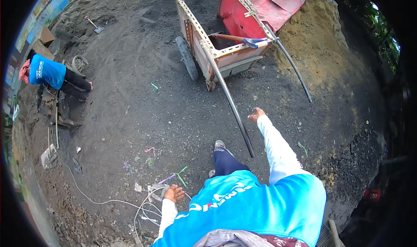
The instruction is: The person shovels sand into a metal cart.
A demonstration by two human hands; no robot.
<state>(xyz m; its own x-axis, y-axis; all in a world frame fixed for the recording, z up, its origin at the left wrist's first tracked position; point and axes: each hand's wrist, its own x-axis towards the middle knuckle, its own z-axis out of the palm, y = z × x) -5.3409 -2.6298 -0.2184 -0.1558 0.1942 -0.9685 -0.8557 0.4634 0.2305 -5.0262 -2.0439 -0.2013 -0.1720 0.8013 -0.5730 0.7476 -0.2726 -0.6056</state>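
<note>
The cart [236, 58] stands on the dark ground ahead of the person, with its two long metal bars pointing back toward them. The right hand [255, 115] is stretched out between those bars, just beside the near bar [230, 103] but not touching it. Its fingers are loosely curled and it holds nothing. The left hand [174, 193] hangs low and slack with its fingers spread, also empty, above a white cable [108, 201].

The cart looks heavy and stiff, with a steel frame, boarded sides and a shovel [243, 39] lying across it. It likely rolls on its wheel [186, 58] rather than lifts. The bars are smooth, thin tube and probably gritty, so the surest hold would be near their free ends — one in each hand. The far bar [295, 69] runs beside the sand [317, 38]. Another person [47, 71] bends over well apart on the left.
</note>
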